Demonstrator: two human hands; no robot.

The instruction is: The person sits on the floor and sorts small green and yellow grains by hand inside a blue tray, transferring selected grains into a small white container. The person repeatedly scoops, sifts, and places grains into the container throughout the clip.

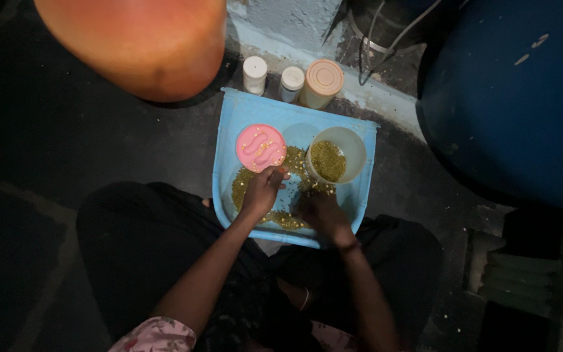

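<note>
Dark floor fills the scene, with a pale blue tray resting on it in front of my crossed legs, an orange tub beyond its far left corner and a blue drum off to the right. Yellow-green grains lie spread across the tray's bed. My left hand sits over the middle of the tray, fingers pinched together above the grains; whether it holds any I cannot tell. My right hand rests curled on the grains near the tray's near edge, too dim to say if it grips anything. A white cup, partly filled with grains, stands tilted at the tray's far right corner, and a pink lid lies flat beside it, a few grains on top. Three capped jars line the wall past the far edge. As I judge it, a careless sweep could knock the cup over or push grains across the low near edge onto the floor.
</note>
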